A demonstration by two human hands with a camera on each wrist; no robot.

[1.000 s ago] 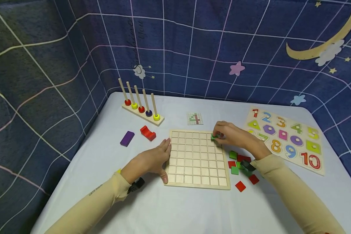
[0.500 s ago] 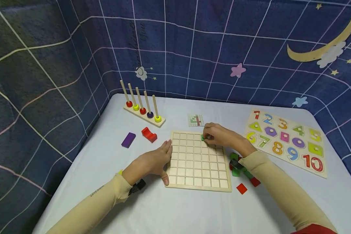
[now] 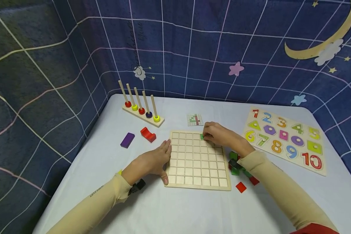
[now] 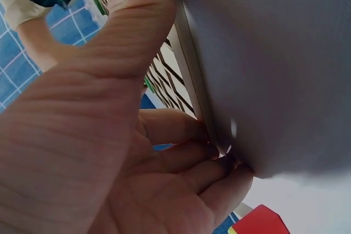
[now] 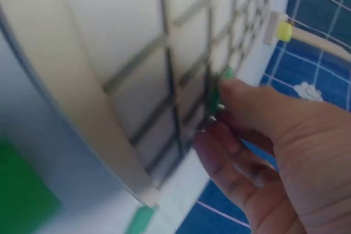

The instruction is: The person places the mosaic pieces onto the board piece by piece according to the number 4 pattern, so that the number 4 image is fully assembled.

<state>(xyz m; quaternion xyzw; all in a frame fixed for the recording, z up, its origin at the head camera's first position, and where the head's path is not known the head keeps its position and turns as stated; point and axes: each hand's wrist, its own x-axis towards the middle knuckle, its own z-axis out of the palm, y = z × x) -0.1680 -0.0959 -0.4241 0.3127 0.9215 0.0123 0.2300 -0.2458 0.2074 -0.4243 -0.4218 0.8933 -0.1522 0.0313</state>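
Observation:
A pale wooden grid board (image 3: 197,187) lies flat in the middle of the table in the head view. My left hand (image 3: 153,160) rests along its left edge, thumb at the near corner and fingers extended toward the far one. At the board's far row, right of centre, my right hand (image 3: 220,135) pinches a small green square tile (image 3: 202,136) at one of the cells. The right wrist view has the thumb against the green tile (image 5: 215,98), the other fingers bent beside it. Fingertips (image 4: 205,176) touch the board's side in the left wrist view.
Red and green tiles (image 3: 241,187) lie right of the board, partly under the right wrist. A number puzzle board (image 3: 292,165) is at the right. Beyond the grid lies a pattern card (image 3: 195,120). Leftward are a peg stand (image 3: 143,116), a red curved block (image 3: 148,135) and a purple block (image 3: 127,140).
My right hand has moved left along the board's far row with the green tile, now level with the cell there. The left hand has stayed at the board's edge.

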